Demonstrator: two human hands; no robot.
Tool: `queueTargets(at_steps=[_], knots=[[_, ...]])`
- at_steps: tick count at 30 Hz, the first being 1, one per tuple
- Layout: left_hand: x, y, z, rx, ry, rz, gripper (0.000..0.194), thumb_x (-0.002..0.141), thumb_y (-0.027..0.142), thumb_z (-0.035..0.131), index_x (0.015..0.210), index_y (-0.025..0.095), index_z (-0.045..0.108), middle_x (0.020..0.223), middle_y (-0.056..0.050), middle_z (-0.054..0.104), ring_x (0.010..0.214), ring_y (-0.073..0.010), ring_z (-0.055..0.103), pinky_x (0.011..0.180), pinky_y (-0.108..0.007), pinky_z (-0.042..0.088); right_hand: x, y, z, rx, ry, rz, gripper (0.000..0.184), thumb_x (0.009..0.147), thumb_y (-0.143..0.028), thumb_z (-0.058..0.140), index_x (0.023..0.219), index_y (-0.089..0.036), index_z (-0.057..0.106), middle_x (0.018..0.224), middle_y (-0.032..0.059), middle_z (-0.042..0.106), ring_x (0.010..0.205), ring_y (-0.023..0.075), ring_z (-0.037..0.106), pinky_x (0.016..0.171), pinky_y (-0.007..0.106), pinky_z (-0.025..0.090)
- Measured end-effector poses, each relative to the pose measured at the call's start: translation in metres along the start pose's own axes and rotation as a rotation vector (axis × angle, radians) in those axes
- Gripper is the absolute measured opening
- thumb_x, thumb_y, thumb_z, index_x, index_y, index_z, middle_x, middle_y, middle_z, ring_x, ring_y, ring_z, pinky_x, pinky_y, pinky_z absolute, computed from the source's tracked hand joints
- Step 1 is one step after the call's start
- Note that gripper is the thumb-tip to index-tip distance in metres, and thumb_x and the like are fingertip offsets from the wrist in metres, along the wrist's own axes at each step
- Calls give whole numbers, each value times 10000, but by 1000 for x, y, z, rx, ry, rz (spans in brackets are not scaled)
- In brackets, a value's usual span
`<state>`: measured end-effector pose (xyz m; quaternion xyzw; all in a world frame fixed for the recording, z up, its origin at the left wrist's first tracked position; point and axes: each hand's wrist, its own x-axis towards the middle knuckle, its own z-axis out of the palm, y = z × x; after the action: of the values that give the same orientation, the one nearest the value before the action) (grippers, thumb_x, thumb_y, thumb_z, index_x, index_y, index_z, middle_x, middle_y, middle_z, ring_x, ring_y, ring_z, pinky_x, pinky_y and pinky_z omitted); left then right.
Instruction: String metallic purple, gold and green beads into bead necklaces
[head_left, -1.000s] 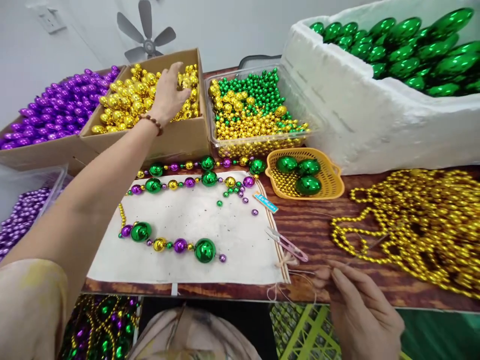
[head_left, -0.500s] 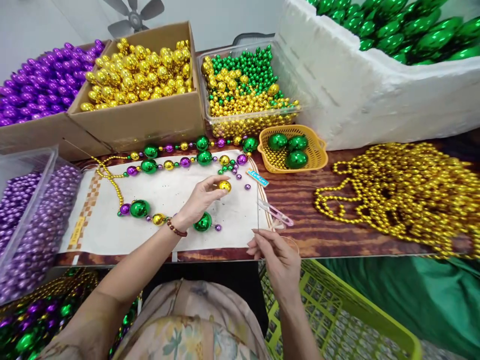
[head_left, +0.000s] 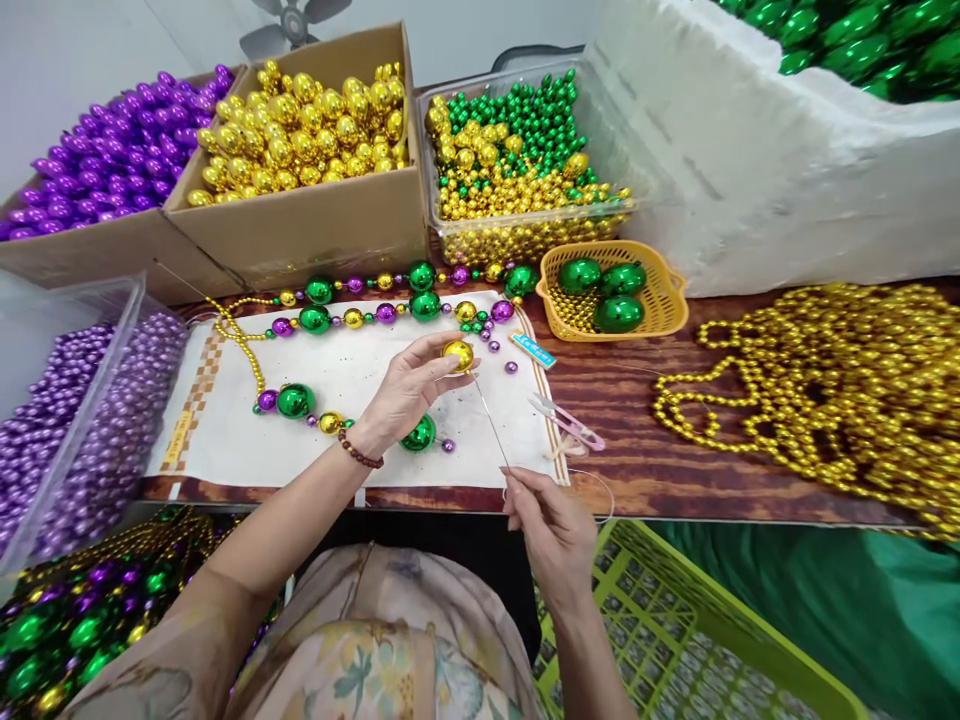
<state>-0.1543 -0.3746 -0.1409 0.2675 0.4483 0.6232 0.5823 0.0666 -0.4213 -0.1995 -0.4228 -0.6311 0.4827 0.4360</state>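
Note:
Between the fingertips of my left hand is a gold bead, raised above the white cloth. My right hand pinches a long thin needle near its lower end. The needle slants up and left, and its tip meets the bead's underside; whether it has entered the hole I cannot tell. On the cloth a strand of green, purple and gold beads runs in a loop, partly behind my left hand. Loose small purple beads lie right of the gold bead.
Boxes of purple beads and gold beads stand behind, beside a clear bin. An orange basket holds large green beads. Pink-handled snips lie at right, near heaped gold bead strands. A green crate sits below the edge.
My left hand has turned the gold bead toward the needle. The needle in my right hand has tilted left from nearly upright, and its tip now meets the bead. The view has shifted slightly.

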Motion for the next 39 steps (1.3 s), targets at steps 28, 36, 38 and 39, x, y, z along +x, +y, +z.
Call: queueTargets(at_steps=[28,36,38,39], knots=[[-12,-9,16,-51,-10,151,347,723,286,893,1044,226,773,1018,-31,752,904,-132,682,833,-265,538,-9,12,29,64,33,-29,148,1010,-208,552,1034,-182,696,642,-43,627,440,65,551,464,178,462],[-32,-16,27,32,-45,365,343,771,191,863,1096,250,768,1104,-28,745,1014,-118,684,903,-204,542,-11,23,44,152,86,-64,149,1026,-184,525,1029,-192,674,659,-36,619,476,69,558,471,184,441],[-33,-14,28,14,-53,362,330,773,204,864,1088,249,772,1099,-30,749,1009,-117,686,898,-200,546,-13,23,46,158,91,-83,154,1025,-176,523,1028,-192,675,660,-35,619,470,67,548,467,185,432],[-33,-13,28,3,-55,352,322,775,213,864,1081,249,774,1094,-30,751,1002,-116,687,892,-199,547,-13,23,47,158,94,-87,155,1025,-173,521,1030,-193,675,660,-36,618,468,66,545,466,185,428]])
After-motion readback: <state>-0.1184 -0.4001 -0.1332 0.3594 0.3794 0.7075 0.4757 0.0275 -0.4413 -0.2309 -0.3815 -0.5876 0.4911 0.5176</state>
